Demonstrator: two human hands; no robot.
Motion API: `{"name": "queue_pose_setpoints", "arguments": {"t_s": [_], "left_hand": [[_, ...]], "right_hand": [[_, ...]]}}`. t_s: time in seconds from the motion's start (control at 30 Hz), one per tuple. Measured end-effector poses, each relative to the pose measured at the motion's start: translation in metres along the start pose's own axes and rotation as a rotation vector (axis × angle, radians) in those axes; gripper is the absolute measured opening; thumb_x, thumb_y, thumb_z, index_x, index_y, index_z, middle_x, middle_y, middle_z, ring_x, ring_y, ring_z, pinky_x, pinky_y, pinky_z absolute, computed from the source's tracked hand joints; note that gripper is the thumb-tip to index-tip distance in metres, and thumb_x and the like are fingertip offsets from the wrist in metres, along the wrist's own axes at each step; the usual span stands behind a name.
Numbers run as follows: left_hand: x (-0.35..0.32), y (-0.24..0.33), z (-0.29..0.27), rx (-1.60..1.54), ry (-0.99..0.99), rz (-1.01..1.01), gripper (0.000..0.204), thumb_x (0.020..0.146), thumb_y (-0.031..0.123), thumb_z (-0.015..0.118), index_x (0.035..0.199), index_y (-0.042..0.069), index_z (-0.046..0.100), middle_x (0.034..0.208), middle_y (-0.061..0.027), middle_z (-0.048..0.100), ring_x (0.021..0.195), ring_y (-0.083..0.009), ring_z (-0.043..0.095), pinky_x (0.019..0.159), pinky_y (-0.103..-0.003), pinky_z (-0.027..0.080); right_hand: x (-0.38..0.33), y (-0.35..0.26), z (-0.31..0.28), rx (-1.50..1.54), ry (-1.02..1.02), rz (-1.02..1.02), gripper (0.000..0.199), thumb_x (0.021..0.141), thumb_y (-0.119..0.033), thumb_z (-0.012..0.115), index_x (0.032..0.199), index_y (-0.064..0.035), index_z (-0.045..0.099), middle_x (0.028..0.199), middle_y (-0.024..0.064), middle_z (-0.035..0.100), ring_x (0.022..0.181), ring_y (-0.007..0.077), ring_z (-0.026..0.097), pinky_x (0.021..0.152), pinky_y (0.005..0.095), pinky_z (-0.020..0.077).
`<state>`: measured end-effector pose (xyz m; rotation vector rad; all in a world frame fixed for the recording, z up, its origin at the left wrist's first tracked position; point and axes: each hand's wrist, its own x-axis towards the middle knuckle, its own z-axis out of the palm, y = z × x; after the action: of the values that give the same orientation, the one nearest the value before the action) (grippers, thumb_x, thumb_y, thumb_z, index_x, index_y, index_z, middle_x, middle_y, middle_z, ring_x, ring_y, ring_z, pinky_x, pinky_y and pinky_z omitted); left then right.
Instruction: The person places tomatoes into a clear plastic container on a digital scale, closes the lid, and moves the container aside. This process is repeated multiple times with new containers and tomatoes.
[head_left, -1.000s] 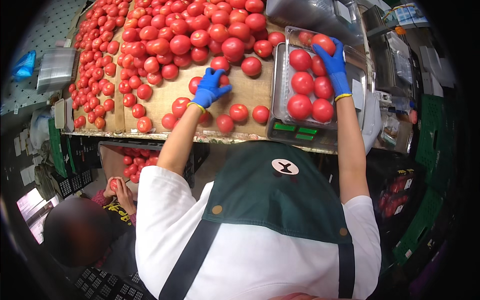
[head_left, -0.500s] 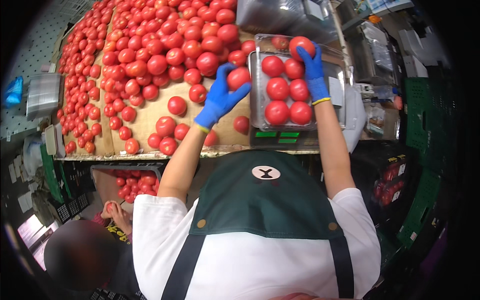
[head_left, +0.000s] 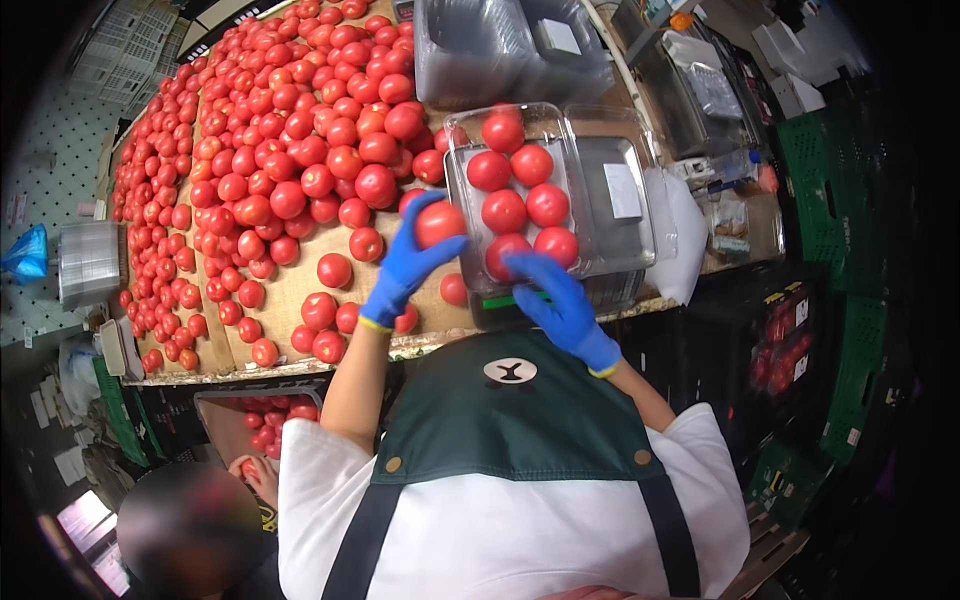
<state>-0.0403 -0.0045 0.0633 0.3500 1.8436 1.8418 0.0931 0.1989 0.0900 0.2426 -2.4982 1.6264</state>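
Observation:
My left hand [head_left: 405,268], in a blue glove, holds a red tomato [head_left: 440,225] between thumb and fingers, just left of a clear plastic punnet [head_left: 458,190]. Several tomatoes [head_left: 503,212] lie in rows inside the punnet, whose hinged lid [head_left: 605,240] is folded open to the right. Over the punnet's near end is my right hand [head_left: 568,315], also blue-gloved. Its fingers are stretched out and hold nothing, with the tips at the nearest tomato [head_left: 506,256]; whether they touch it, I cannot tell. Under the punnet, a scale's green display [head_left: 515,299] shows partly behind that hand.
Loose tomatoes [head_left: 290,198] cover much of the tabletop [head_left: 325,245] to the left. Stacked clear punnets [head_left: 470,60] stand beyond the filled one. Below the table edge is a bin of tomatoes [head_left: 225,420], with a person's hand [head_left: 262,482] beside it. Green crates [head_left: 855,365] line the right.
My right hand has let go of its tomato at the punnet's far end and come back to the near end. My left hand still holds its tomato. The whole view has shifted.

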Motion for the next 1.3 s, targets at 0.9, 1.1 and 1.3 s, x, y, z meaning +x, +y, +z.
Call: {"name": "queue_pose_setpoints", "arguments": {"t_s": [0.9,1.1,1.3], "left_hand": [[0.0,-0.055,0.016,-0.191,-0.142,-0.342,0.03,0.098,0.03,0.041,0.098,0.003,0.052,0.083,-0.0135,0.063,0.064,-0.0193,0.063,0.054,-0.026,0.05],[-0.015,-0.053,0.039,-0.265,0.034,-0.289,0.024,0.095,0.026,0.05,0.094,0.002,0.051,0.073,-0.0117,0.062,0.056,-0.0162,0.059,0.051,-0.025,0.047],[-0.019,-0.066,0.047,-0.265,0.152,-0.247,0.021,0.095,0.023,0.05,0.093,0.002,0.05,0.074,-0.0102,0.06,0.058,-0.0167,0.06,0.05,-0.026,0.048]], "right_hand": [[-0.046,0.115,-0.111,-0.414,0.452,0.297,0.036,0.092,-0.015,0.05,0.128,-0.0136,0.05,0.097,0.0114,0.056,0.085,0.0242,0.06,0.074,0.0329,0.0496],[-0.079,0.136,-0.09,0.604,0.435,0.818,0.03,0.096,-0.033,0.048,0.111,-0.007,0.051,0.079,0.0059,0.06,0.058,0.0106,0.059,0.048,0.023,0.0469],[-0.07,0.132,-0.07,0.551,0.623,0.757,0.019,0.097,-0.028,0.048,0.098,-0.0099,0.053,0.066,0.0003,0.052,0.048,0.0054,0.046,0.041,0.0207,0.0355]]}}
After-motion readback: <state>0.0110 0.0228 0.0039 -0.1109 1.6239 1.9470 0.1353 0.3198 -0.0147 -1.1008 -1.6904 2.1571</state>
